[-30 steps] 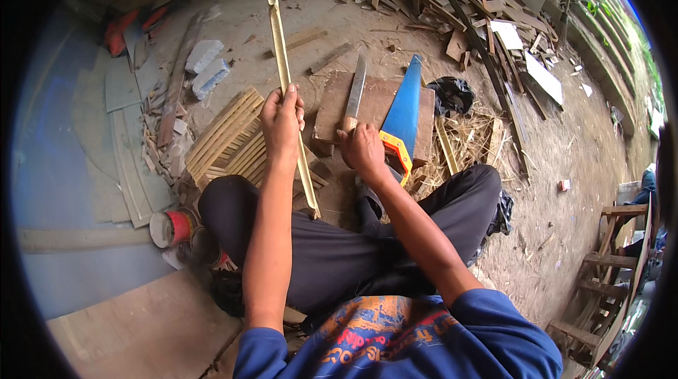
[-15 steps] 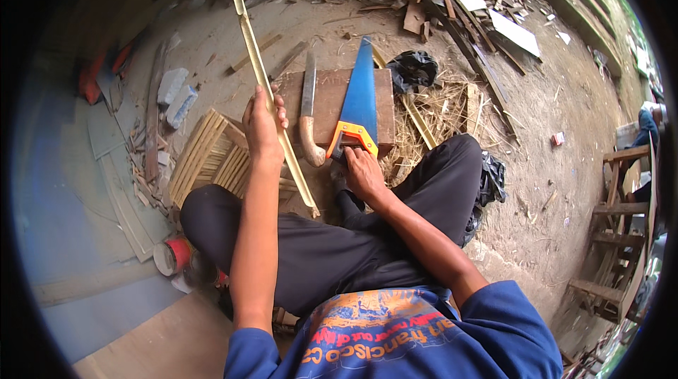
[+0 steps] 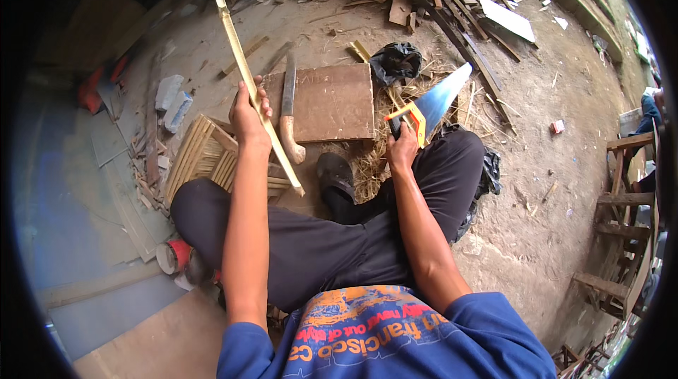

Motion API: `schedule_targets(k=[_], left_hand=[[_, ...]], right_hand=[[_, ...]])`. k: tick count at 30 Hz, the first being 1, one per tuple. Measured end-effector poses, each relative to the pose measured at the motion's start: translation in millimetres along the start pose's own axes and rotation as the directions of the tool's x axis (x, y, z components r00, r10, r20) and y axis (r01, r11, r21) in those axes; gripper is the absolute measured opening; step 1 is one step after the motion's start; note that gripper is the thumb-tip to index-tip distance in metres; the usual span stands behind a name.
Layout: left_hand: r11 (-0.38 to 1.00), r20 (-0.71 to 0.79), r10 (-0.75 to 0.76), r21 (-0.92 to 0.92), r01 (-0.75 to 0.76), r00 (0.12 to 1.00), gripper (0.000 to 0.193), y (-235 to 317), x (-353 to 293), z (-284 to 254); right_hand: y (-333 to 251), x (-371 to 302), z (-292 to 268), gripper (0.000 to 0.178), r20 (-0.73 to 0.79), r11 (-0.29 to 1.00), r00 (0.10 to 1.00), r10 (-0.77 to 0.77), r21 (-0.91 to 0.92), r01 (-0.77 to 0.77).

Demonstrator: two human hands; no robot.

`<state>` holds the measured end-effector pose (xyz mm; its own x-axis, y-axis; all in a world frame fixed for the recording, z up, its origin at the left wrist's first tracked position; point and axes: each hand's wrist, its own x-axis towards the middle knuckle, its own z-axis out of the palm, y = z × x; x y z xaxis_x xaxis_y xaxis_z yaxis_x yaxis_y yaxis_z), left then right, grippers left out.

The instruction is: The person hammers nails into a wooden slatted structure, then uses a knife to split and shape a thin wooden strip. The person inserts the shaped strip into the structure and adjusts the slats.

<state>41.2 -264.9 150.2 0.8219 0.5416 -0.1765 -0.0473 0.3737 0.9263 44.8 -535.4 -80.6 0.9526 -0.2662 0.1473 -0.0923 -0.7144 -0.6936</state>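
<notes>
My left hand (image 3: 251, 116) is closed round a long split bamboo strip (image 3: 236, 40), which slants from the top of the view down to above my lap. In my right hand (image 3: 402, 146) is the yellow-and-black handle of a hand saw (image 3: 441, 97). Its blue blade points up and to the right, slightly smeared by motion. Between my hands lies a brown wooden board (image 3: 332, 104) on the ground. A large knife (image 3: 289, 100) with a pale wooden handle rests along the board's left edge, its blade pointing away from me.
A slatted bamboo piece (image 3: 201, 157) leans beside my left knee. Straw-like shavings and a black plastic bag (image 3: 395, 63) lie right of the board. Scrap wood (image 3: 402, 8) is heaped at the back. A wooden ladder-like frame (image 3: 625, 199) stands at far right.
My right hand has lifted the saw off the board and carried it right, its blade now tilted rightward. The bamboo strip stays in my left hand, and the board's surface is uncovered.
</notes>
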Motion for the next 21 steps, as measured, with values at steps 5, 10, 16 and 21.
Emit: schedule_targets(k=[5, 10, 16, 21], left_hand=[[0.980, 0.003, 0.102, -0.170, -0.100, 0.995, 0.029, -22, 7, -1], [0.949, -0.048, 0.267, -0.159, -0.271, 0.963, 0.029, -17, -5, -20], [0.905, 0.037, 0.408, -0.145, -0.400, 0.912, 0.043, 28, -3, -10], [0.867, -0.007, 0.449, -0.239, -0.438, 0.893, 0.053, 35, 5, -1]], right_hand=[[37, -2, 35, 0.035, 0.201, 0.971, 0.955, 0.217, -0.146, -0.190], [-45, -7, 4, 0.048, -0.251, 0.991, 0.965, -0.081, 0.086, 0.105], [-138, -31, 2, 0.028, 0.068, 0.788, 0.874, -0.482, 0.470, 0.398], [-183, -29, 51, 0.046, 0.250, 0.882, 0.877, -0.411, 0.353, 0.312]])
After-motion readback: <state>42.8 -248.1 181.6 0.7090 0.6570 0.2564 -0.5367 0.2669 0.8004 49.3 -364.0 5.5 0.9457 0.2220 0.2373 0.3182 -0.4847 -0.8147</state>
